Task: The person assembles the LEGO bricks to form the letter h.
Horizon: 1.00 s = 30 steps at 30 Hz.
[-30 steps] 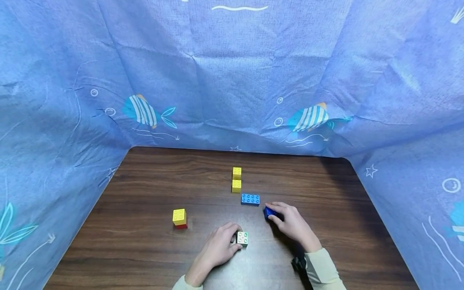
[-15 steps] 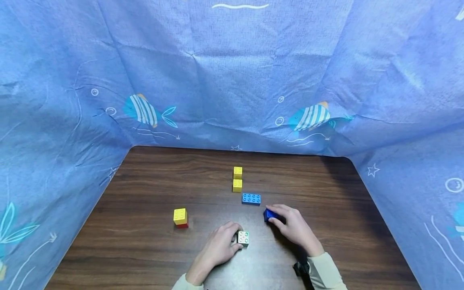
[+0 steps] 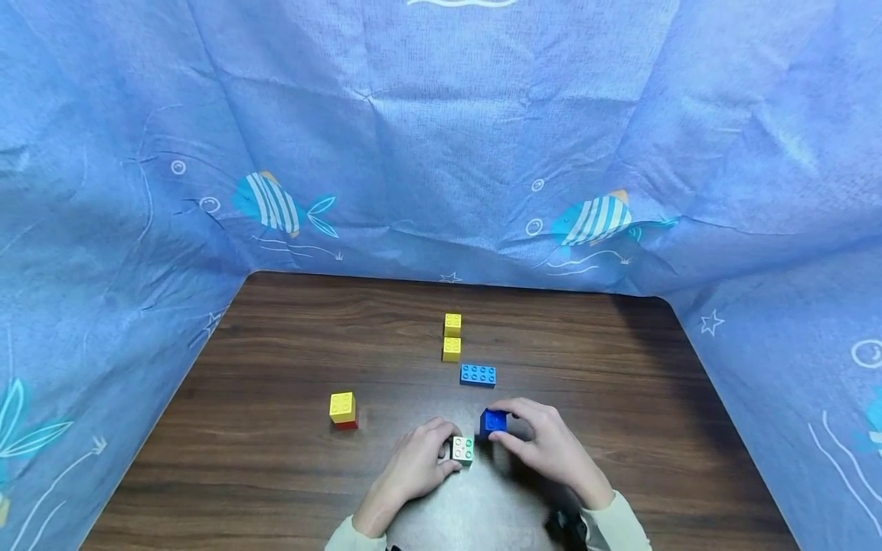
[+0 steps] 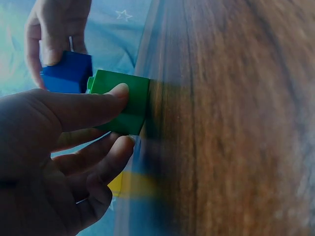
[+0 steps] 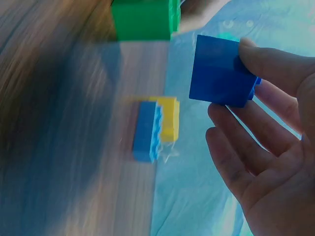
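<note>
My left hand [image 3: 417, 467] pinches a green brick [image 4: 129, 105] between thumb and fingers at the table's front middle; from above, its studded top looks washed out to pale white. In my right hand [image 3: 551, 448] is a dark blue brick [image 5: 216, 71], gripped by thumb and fingertips and lifted off the table. It hangs just right of and slightly beyond the green brick in the head view. The left wrist view shows the blue brick [image 4: 74, 71] close past the green one's studs.
A lighter blue long brick [image 3: 478, 375] lies beyond the hands. Two yellow bricks [image 3: 451, 350] line up behind it. On the left stands a yellow brick [image 3: 341, 406] on top of a red brick [image 3: 347, 425]. A blue fish-print cloth [image 3: 441, 153] encloses the wooden table [image 3: 241, 459].
My right hand has lifted the dark blue brick and carried it left, toward the green brick. The left hand has kept its place and hold.
</note>
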Each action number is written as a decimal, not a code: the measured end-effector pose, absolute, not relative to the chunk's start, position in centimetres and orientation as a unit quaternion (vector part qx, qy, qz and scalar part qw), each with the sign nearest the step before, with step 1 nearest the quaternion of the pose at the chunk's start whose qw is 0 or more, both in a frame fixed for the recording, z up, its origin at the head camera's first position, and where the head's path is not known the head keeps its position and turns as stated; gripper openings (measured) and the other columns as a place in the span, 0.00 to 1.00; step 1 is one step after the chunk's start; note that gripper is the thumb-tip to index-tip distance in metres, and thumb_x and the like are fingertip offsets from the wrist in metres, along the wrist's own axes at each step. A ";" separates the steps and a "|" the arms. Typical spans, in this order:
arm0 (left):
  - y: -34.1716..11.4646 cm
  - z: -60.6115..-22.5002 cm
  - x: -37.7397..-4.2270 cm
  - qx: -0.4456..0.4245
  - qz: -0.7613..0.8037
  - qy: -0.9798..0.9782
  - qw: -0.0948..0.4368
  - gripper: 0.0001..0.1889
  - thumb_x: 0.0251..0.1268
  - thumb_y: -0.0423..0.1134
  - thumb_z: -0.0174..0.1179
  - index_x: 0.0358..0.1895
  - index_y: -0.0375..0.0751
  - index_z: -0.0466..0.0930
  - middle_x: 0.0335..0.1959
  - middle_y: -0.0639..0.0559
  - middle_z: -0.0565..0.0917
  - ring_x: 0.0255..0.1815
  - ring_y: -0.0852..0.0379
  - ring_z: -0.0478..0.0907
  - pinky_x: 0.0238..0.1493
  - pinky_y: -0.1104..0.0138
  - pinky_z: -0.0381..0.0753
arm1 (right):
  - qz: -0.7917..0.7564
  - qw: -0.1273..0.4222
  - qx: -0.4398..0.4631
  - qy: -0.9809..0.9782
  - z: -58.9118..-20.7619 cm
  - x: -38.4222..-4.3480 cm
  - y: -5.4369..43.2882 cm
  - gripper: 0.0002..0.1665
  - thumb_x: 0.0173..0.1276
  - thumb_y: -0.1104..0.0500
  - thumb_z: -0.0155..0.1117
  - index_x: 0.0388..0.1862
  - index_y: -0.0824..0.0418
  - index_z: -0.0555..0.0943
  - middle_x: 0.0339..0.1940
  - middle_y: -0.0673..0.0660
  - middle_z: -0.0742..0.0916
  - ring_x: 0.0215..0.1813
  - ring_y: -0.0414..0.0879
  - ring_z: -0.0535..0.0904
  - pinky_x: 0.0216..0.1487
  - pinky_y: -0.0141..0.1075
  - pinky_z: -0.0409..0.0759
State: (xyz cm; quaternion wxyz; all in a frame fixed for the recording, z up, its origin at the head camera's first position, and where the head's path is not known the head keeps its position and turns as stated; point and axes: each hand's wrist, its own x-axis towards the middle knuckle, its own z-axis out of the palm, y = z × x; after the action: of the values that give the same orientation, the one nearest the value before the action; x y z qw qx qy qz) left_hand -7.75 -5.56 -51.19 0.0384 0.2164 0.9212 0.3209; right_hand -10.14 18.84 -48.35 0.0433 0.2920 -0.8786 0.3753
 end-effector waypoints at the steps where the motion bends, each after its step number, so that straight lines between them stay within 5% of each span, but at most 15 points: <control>1: -5.6 -51.2 -7.7 0.216 0.323 0.921 0.040 0.17 0.51 0.39 0.77 0.45 0.46 0.84 0.38 0.59 0.81 0.32 0.68 0.70 0.32 0.71 0.71 | 0.380 0.042 0.299 -0.874 -48.3 -10.0 18.6 0.20 0.63 0.56 0.76 0.54 0.52 0.84 0.49 0.46 0.89 0.49 0.38 0.85 0.46 0.44 0.87; 10: -5.7 -51.4 -7.6 0.212 0.330 0.919 0.046 0.18 0.52 0.40 0.77 0.46 0.45 0.84 0.37 0.59 0.81 0.31 0.68 0.69 0.31 0.71 0.69 | 0.381 0.087 0.395 -0.832 -48.5 -9.2 16.8 0.19 0.62 0.59 0.77 0.51 0.56 0.84 0.45 0.47 0.90 0.47 0.39 0.86 0.44 0.42 0.86; 17: -5.7 -51.5 -7.5 0.217 0.324 0.920 0.044 0.18 0.53 0.40 0.77 0.47 0.46 0.84 0.43 0.58 0.84 0.36 0.66 0.76 0.36 0.67 0.76 | 0.381 0.083 0.402 -0.828 -49.2 -9.0 16.0 0.19 0.61 0.59 0.77 0.51 0.57 0.84 0.44 0.49 0.90 0.46 0.39 0.86 0.43 0.41 0.86; 22: -5.7 -51.7 -7.7 0.220 0.326 0.919 0.038 0.16 0.53 0.39 0.77 0.44 0.46 0.83 0.37 0.58 0.81 0.31 0.67 0.71 0.31 0.71 0.71 | 0.377 0.082 0.402 -0.830 -49.3 -9.2 15.6 0.18 0.62 0.59 0.77 0.51 0.58 0.85 0.44 0.49 0.90 0.46 0.39 0.86 0.43 0.41 0.87; 30: -5.7 -51.7 -7.9 0.218 0.318 0.922 0.040 0.14 0.54 0.38 0.75 0.42 0.47 0.83 0.36 0.61 0.80 0.32 0.68 0.71 0.32 0.70 0.74 | 0.363 0.080 0.411 -0.832 -49.0 -9.1 15.2 0.18 0.61 0.58 0.77 0.50 0.57 0.85 0.45 0.48 0.90 0.47 0.39 0.86 0.48 0.29 0.84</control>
State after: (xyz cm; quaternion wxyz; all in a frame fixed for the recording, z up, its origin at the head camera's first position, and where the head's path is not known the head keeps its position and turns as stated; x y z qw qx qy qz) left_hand -7.91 -5.67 -51.65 0.0399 0.2183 0.9217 0.3183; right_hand -9.14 15.22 -48.99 0.0805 0.4114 -0.8323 0.3628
